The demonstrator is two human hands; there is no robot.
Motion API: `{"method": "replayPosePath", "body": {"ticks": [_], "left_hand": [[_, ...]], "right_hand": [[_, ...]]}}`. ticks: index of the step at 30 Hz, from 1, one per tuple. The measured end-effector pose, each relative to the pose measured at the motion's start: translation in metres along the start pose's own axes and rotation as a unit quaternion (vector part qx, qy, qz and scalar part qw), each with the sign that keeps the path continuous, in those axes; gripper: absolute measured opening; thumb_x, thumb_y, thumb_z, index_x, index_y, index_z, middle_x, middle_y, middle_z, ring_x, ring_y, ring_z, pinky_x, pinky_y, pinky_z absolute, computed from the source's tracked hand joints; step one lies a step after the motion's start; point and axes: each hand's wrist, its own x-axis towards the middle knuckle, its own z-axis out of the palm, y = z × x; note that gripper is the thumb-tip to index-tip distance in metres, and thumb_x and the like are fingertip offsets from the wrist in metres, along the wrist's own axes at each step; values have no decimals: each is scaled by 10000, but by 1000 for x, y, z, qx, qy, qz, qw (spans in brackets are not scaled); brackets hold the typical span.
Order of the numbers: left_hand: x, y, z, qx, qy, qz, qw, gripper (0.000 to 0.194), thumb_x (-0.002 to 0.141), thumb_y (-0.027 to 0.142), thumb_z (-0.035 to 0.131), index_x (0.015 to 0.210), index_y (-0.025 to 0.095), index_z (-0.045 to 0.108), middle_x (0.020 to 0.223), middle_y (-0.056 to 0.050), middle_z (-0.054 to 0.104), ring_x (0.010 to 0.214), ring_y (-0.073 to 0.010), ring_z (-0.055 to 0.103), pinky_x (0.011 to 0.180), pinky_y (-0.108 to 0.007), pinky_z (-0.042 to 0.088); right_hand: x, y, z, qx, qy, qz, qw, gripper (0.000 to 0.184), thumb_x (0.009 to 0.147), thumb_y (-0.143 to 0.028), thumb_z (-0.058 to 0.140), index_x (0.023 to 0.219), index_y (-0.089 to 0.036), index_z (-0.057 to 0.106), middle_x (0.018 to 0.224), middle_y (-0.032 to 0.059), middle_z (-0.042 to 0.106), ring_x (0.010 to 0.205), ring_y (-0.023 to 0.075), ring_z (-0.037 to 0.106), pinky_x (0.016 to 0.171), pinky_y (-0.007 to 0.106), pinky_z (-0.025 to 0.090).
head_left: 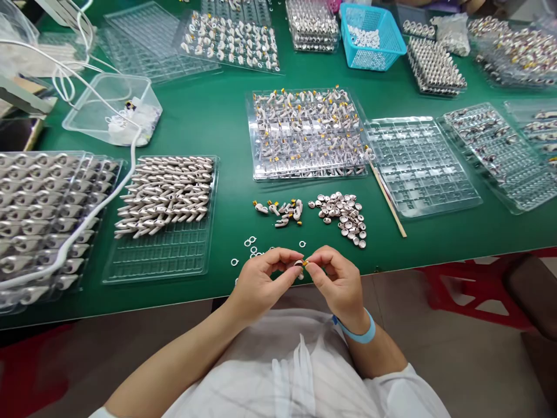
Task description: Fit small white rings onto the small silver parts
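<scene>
My left hand [261, 278] and my right hand [337, 278] meet at the near edge of the green table [226, 116], fingers pinched together on one small white earbud part with a yellow tip [301, 264]. A blue band circles my right wrist. Just beyond my fingers lie a few loose white rings [251, 245], a short row of earbud parts with yellow tips [281, 210] and a pile of small round caps [346, 216].
A clear tray of white earbud shells [167, 197] lies left. A full tray of yellow-tipped parts [307, 133] sits ahead, an empty clear tray [420, 165] to its right, a thin wooden stick [387, 200] between. Blue basket [372, 35] far back. White cable [87, 220] crosses the left trays.
</scene>
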Motion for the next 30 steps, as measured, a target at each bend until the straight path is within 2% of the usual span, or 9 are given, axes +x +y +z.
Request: {"method": "replayPosePath", "body": {"ticks": [6,10,13,17,20,26,30], "left_hand": [[2,2,10,29,63,17,997,130,759,222,673,861,155,717,821,-45,721,736,-154,664,731,-240,546],[5,-2,13,-10,65,5,998,154,761,240,687,881,153,731,827,-50,719,741,-154,662,716,-237,552],[5,-3,13,-71,45,-27,996,182,753,257,719,899,150,740,844,-56,723,764,-159,671,726,-245,566],[7,-1,10,-165,-13,-80,983,251,736,281,763,945,142,745,862,-56,738,796,-171,697,779,-281,594],[8,1,8,-187,-36,-90,978,286,735,275,776,989,146,750,893,-53,746,815,-170,704,805,-289,603],[6,-1,5,-146,-39,-82,985,299,768,287,743,1025,134,747,901,-61,756,763,-170,721,784,-289,616],[5,-7,5,-62,-23,-26,997,279,814,265,695,1057,137,739,941,-75,754,785,-173,723,771,-281,615]], "right_hand": [[-9,1,12,-51,50,-90,993,41,889,-191,598,881,-223,621,801,25,625,715,150,579,618,279,483],[-10,5,9,-91,47,-138,985,107,887,-146,583,937,-235,617,827,36,642,731,165,586,620,296,481],[-8,5,2,-99,23,-146,984,135,890,-130,573,967,-234,612,834,39,637,730,165,582,615,295,482],[-6,6,-6,-115,7,-149,982,160,887,-113,574,989,-230,612,852,44,633,748,163,589,632,298,496],[-5,7,-9,-141,6,-162,977,171,887,-115,572,1002,-234,612,855,47,640,768,175,603,641,309,506],[-3,7,-10,-190,4,-187,964,184,879,-91,585,1003,-225,598,837,48,635,767,170,594,668,312,515],[-1,4,-10,-227,-10,-201,953,134,895,-106,561,962,-219,590,818,47,635,742,165,596,660,306,521]]}}
